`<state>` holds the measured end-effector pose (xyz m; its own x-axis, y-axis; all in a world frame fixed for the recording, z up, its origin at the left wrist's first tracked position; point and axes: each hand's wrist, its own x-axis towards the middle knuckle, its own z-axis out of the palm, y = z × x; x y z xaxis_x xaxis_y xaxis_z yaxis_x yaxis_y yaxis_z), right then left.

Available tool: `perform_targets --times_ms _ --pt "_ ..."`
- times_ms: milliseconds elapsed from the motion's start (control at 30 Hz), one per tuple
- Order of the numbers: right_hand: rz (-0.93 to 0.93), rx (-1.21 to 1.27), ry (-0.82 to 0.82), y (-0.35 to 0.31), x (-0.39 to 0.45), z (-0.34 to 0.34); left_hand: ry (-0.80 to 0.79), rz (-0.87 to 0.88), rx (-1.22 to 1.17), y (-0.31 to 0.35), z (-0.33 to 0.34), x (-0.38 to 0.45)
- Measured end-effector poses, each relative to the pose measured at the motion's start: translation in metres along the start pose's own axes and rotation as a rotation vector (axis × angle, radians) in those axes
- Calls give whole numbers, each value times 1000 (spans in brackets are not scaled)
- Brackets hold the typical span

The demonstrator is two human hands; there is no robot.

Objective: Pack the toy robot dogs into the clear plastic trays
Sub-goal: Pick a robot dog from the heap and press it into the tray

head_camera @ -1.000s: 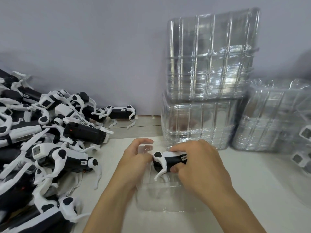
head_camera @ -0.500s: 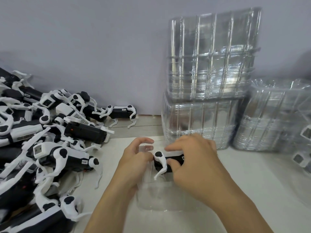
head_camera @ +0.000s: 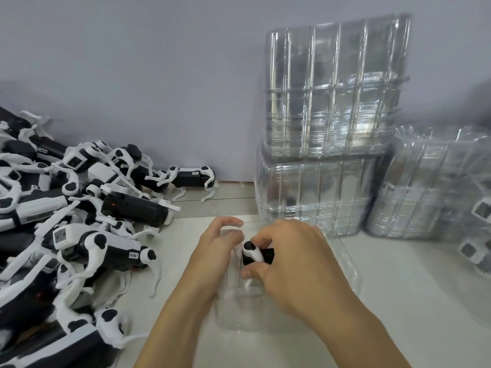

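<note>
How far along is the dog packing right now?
Early, it seems. Done: a few packed dogs show inside clear plastic at the right edge. In hand: the right hand grips one toy dog over the open tray, which the left hand steadies. Left: the big pile of dogs and the empty tray stacks.

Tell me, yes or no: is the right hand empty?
No. The right hand grips a small black-and-white toy robot dog between thumb and fingers, over the clear plastic tray that the left hand touches.
</note>
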<state>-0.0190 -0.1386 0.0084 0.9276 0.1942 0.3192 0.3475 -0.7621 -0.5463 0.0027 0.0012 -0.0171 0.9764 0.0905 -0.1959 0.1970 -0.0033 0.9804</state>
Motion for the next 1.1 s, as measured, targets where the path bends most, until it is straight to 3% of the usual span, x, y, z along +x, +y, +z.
perform_targets --times_ms 267,400,567,1100 --pt "7 64 -136 6 3 -12 -74 60 69 -2 -9 2" --pt "139 132 -160 33 5 -45 -57 57 83 -7 -13 6" --pt "241 42 -219 55 -2 -75 -43 42 95 -10 -14 8" --pt "396 137 -85 64 2 -55 -45 90 124 -5 -10 7"
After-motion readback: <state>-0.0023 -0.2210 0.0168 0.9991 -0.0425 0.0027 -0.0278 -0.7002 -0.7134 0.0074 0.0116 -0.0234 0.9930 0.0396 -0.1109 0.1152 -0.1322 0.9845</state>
